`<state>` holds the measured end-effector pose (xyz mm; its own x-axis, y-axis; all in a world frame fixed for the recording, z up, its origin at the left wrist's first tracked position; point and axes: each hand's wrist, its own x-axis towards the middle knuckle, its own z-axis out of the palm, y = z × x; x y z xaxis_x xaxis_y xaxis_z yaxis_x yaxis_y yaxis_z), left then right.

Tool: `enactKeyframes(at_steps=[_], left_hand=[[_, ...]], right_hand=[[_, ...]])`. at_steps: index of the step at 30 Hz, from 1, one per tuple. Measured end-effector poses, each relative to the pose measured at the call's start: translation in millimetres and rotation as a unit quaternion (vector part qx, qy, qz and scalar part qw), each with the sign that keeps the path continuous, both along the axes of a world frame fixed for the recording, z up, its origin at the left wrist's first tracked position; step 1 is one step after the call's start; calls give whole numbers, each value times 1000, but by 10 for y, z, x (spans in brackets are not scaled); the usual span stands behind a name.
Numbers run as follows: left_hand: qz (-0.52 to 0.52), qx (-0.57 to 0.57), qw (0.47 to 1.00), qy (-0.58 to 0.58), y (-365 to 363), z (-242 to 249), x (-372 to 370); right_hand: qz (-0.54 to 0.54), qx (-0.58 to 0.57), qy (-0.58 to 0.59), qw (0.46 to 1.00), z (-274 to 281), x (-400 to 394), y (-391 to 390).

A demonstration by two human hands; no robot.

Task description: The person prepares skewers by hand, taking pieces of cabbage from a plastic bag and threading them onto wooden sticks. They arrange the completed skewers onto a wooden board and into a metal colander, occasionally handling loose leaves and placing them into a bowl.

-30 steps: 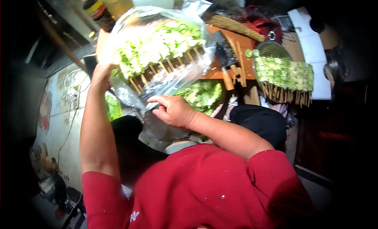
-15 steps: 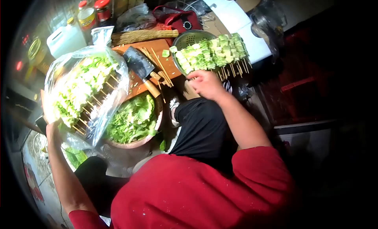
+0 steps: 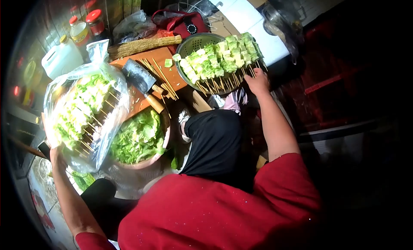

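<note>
A clear plastic bag (image 3: 112, 121) at the left holds several skewers of chopped lettuce (image 3: 81, 108). My left hand (image 3: 57, 154) is at the bag's lower left edge, its fingers mostly hidden by the bag. On the right, more lettuce skewers (image 3: 219, 58) lie side by side across a metal colander (image 3: 186, 47), their sticks pointing toward me. My right hand (image 3: 258, 81) is closed around stick ends at the right end of that row.
An orange board (image 3: 165, 56) carries a cleaver (image 3: 138, 73) and loose bamboo sticks (image 3: 161, 75). Below is a basin (image 3: 165, 138) of lettuce leaves. Bottles, a straw bundle (image 3: 146, 46), a red bag (image 3: 185, 24) and a white foam piece (image 3: 245, 17) stand behind.
My right hand has moved right along the skewer row, from the colander's near edge to the sticks at the far right, and closed there. The view has shifted slightly.
</note>
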<state>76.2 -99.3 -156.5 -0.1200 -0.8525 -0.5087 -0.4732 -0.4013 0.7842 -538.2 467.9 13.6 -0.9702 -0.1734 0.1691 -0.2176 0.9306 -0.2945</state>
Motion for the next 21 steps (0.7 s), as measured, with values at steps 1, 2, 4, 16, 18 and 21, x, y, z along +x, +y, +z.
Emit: enactKeyframes(at_steps=[1, 2, 4, 16, 18, 21], left_hand=[[1, -1, 1000, 1, 9, 8, -14], [6, -1, 1000, 8, 13, 2, -14], [13, -1, 1000, 15, 19, -16, 0], [41, 24, 996, 71, 146, 142, -107], [30, 23, 999, 38, 155, 183, -113], [19, 15, 999, 39, 165, 173, -122]], right_hand=[[-3, 34, 4, 999, -15, -5, -44], [-6, 68, 7, 998, -10, -3, -98], [-3, 91, -15, 996, -4, -23, -179], [-32, 246, -14, 969, 8, -124, -397], [-16, 258, -8, 966, 18, -127, -397], [10, 212, 21, 977, 20, -109, -386]])
